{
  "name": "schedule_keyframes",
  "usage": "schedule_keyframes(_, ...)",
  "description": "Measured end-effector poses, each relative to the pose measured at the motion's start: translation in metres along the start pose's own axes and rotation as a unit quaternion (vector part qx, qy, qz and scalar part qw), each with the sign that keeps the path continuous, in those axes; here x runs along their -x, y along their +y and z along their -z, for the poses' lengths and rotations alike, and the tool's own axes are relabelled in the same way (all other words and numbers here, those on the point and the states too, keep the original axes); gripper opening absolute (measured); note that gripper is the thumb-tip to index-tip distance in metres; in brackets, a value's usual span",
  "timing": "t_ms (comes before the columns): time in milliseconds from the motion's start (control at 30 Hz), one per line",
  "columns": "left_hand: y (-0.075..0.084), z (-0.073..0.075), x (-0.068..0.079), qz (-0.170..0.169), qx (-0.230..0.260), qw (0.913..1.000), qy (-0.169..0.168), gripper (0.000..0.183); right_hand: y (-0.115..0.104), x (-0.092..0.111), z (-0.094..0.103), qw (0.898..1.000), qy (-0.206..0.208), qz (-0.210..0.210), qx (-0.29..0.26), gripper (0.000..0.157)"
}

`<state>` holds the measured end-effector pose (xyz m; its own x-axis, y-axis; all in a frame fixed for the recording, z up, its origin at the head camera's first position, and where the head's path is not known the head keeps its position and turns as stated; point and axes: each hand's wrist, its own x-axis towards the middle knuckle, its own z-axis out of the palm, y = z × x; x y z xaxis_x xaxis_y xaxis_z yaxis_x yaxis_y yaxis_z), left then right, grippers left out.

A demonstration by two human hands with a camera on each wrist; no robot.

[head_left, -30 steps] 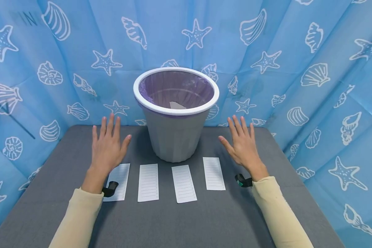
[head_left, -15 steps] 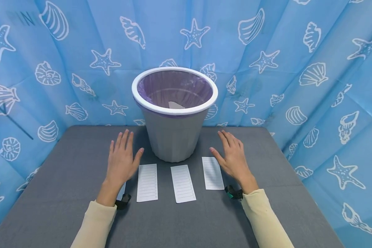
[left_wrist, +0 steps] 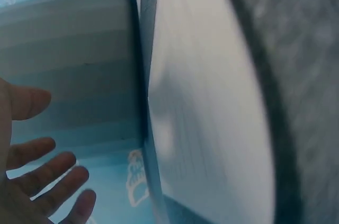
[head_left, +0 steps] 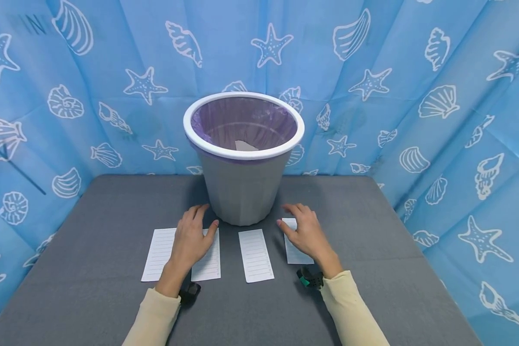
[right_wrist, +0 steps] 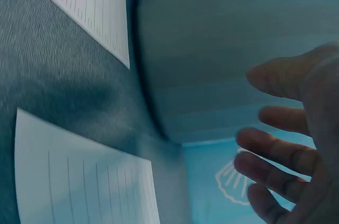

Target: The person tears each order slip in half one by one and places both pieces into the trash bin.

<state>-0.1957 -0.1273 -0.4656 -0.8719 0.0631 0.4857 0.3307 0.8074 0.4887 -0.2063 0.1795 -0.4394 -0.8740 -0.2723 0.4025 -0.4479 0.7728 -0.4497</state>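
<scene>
Several lined paper slips lie in a row on the grey table. My left hand (head_left: 191,240) hovers over the second slip (head_left: 209,264) from the left, fingers spread and slightly bent, holding nothing. Beside it lies the leftmost slip (head_left: 159,254). Over the top of the rightmost slip (head_left: 297,252) is my right hand (head_left: 304,233), thumb apart from the loosely bent fingers, nothing between them. Between the hands lies the third slip (head_left: 256,256). In the wrist views both the left hand (left_wrist: 42,166) and right hand (right_wrist: 296,144) show a gap above the paper.
A grey waste bin (head_left: 244,192) with a white rim and purple liner stands behind the slips, close to both hands. A pale piece of paper (head_left: 244,145) shows inside it. A blue shell-patterned curtain (head_left: 155,43) hangs around the grey table (head_left: 112,211).
Both hands have come down and inward from beside the bin to over the slips, their fingers bending a little. The leftmost slip is uncovered. Slips and bin stay in place.
</scene>
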Motion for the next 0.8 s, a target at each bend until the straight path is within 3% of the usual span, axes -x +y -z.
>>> schedule_keyframes(133,0.004,-0.007,0.002,0.020,0.060,0.9980,0.005,0.039,-0.005,0.002,-0.003,0.998,-0.035,-0.011,-0.053,0.034)
schedule_keyframes(300,0.012,-0.015,0.004,0.037,0.103,0.9937,-0.023,0.031,-0.010,0.004,-0.007,0.991,-0.081,-0.021,-0.101,0.032)
schedule_keyframes(567,0.026,-0.026,0.009,0.025,0.115,0.9874,-0.105,0.038,-0.017,0.005,-0.021,0.984,-0.141,-0.016,-0.104,0.038)
schedule_keyframes(800,0.031,-0.032,0.014,0.007,0.117,0.9797,-0.163,0.050,-0.016,0.007,-0.035,0.984,-0.161,0.017,-0.079,0.053)
